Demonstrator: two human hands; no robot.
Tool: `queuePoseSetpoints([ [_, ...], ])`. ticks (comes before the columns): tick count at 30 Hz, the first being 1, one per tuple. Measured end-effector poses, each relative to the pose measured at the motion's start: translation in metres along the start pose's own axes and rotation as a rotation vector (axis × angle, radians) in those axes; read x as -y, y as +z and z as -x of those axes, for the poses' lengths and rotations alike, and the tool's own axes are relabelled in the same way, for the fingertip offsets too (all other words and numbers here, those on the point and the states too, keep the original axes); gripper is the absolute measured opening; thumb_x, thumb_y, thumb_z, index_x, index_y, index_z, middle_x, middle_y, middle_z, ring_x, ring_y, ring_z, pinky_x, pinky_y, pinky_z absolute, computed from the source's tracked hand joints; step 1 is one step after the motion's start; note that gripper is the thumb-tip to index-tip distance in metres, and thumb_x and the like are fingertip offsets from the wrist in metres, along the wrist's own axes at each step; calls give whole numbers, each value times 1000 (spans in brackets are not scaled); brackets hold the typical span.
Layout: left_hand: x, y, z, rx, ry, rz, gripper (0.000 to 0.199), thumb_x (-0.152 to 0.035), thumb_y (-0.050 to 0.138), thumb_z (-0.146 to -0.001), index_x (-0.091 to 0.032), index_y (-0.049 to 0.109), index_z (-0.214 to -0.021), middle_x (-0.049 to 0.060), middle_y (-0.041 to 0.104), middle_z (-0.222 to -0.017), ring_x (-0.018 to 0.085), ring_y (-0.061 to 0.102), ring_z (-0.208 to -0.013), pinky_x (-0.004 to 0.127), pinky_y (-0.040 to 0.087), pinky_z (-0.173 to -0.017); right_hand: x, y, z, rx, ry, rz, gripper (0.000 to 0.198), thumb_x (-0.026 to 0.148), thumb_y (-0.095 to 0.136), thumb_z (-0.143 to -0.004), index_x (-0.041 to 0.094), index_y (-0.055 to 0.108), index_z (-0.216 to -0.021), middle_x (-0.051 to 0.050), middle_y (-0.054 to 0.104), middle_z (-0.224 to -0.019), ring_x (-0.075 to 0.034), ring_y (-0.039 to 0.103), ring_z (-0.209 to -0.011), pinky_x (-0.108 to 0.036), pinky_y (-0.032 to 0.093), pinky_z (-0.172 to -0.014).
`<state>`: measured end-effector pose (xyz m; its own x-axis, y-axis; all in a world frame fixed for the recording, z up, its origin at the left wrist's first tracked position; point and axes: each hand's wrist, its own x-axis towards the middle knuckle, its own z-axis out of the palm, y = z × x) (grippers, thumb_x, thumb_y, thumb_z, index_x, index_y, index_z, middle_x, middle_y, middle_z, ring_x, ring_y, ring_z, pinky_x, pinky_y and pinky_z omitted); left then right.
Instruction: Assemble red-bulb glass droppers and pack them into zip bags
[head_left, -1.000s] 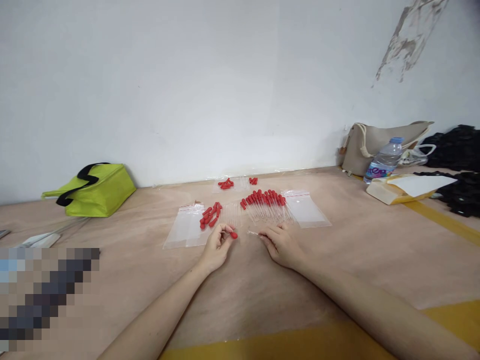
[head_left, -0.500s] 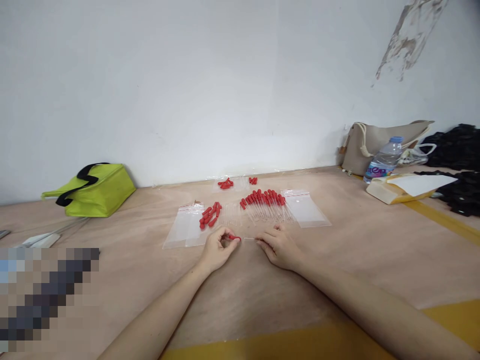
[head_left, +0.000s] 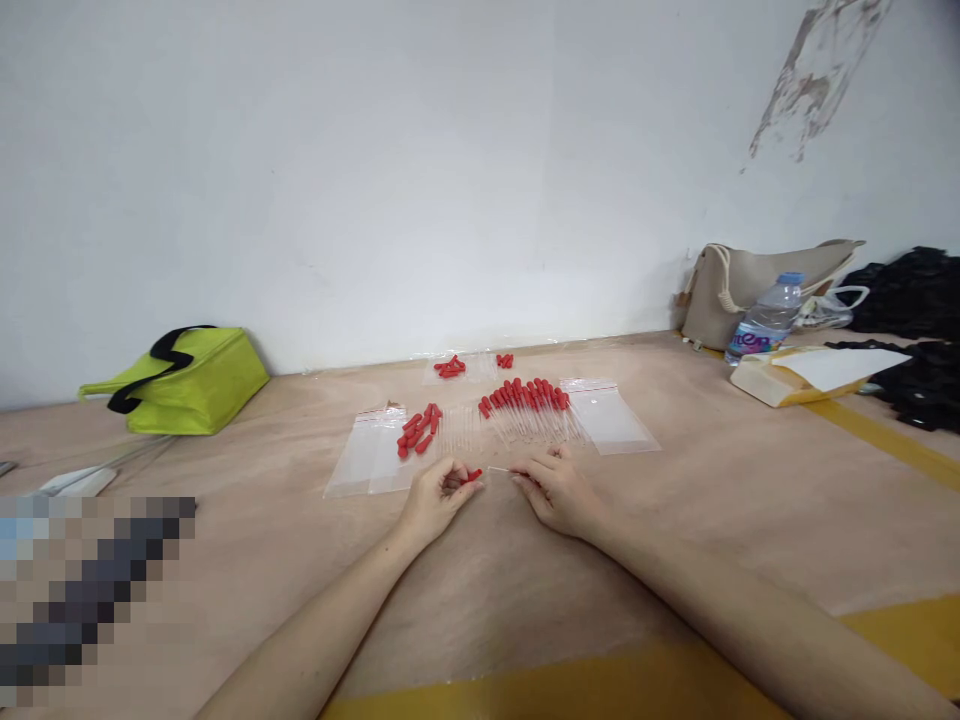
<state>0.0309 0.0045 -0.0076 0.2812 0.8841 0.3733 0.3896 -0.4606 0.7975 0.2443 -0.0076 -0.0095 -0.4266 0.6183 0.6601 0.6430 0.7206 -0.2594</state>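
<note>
My left hand (head_left: 439, 497) pinches a red rubber bulb (head_left: 472, 476), its narrow end pointing right. Across a small gap, a thin clear dropper tube (head_left: 498, 470) sticks out leftward from the closed fingers of my right hand (head_left: 555, 492). The bulb and tube do not touch. Just beyond my hands lie loose red bulbs (head_left: 418, 430) on the left and a row of loose clear tubes (head_left: 459, 428) in the middle. To the right is a fanned pile of tubes with red bulbs on their ends (head_left: 529, 398).
Clear zip bags (head_left: 360, 458) (head_left: 615, 420) lie on both sides. More red bulbs (head_left: 450, 367) rest near the wall. A lime-green bag (head_left: 199, 385) stands at left; a water bottle (head_left: 766, 318), a beige bag (head_left: 709, 300) and an opened packet (head_left: 795, 378) are at right.
The red bulb in my left hand has tilted so that its end now points slightly up and right. My right hand and the tube have barely moved.
</note>
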Motion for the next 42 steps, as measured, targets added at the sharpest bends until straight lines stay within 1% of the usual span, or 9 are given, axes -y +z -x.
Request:
queuePoseSetpoints([
  [6,-4,0,1,21,34,-58,21,-31,60,-74,-16,48,-67,-1,55,-69,10,54,-62,22,46,-60,1,0,0,37,-15,-8,18,21,42,-84,18,58,-92,-4,65,-80,-13,55,-71,-30,27,-72],
  [9,-5,-1,1,23,57,-69,15,-29,59,-75,-16,53,-78,1,59,-75,12,57,-68,24,47,-65,0,0,0,45,-15,-22,18,20,43,-84,18,59,-92,-4,65,-80,-13,55,-71,-30,27,-73],
  [11,-6,-3,1,27,100,-104,16,-28,59,-76,-17,57,-87,2,61,-81,14,58,-75,27,47,-70,0,0,0,47,-14,-34,19,20,43,-84,19,60,-91,-4,65,-80,-13,55,-71,-31,26,-73],
  [13,-7,-4,1,57,153,-142,15,-27,57,-78,-18,61,-89,4,62,-85,15,57,-79,28,46,-73,-2,0,0,55,-20,-39,19,19,43,-85,19,61,-91,-3,65,-79,-12,55,-71,-30,26,-74],
  [17,-8,-5,2,139,203,-155,16,-26,50,-83,-18,64,-88,4,60,-84,14,56,-79,26,45,-72,-6,2,0,101,-48,-25,20,18,44,-84,22,62,-91,-2,65,-77,-11,55,-69,-30,25,-73],
  [23,-15,-5,4,214,195,-192,17,-25,47,-85,-18,62,-85,3,57,-81,13,54,-76,24,43,-69,-7,2,-1,117,-72,34,21,14,45,-81,22,62,-89,-1,64,-75,-11,52,-67,-30,21,-70],
  [30,-14,-4,5,199,210,-222,17,-28,47,-85,-16,60,-84,4,56,-79,13,53,-74,24,42,-68,3,2,-1,87,-57,134,18,16,43,-81,20,61,-82,0,61,-68,-10,46,-60,-30,18,-66],
  [34,-13,-3,6,213,234,-247,18,-29,46,-85,-16,59,-84,4,56,-78,13,51,-72,24,41,-66,7,4,1,95,-53,123,17,16,43,-81,20,60,-80,0,61,-67,-9,44,-57,-30,17,-65],
  [42,-14,-1,8,232,243,-286,19,-30,45,-85,-15,58,-82,4,55,-77,14,51,-73,25,42,-68,11,6,-2,129,-55,101,16,14,44,-79,18,58,-74,1,60,-65,-9,44,-57,-29,18,-65],
])
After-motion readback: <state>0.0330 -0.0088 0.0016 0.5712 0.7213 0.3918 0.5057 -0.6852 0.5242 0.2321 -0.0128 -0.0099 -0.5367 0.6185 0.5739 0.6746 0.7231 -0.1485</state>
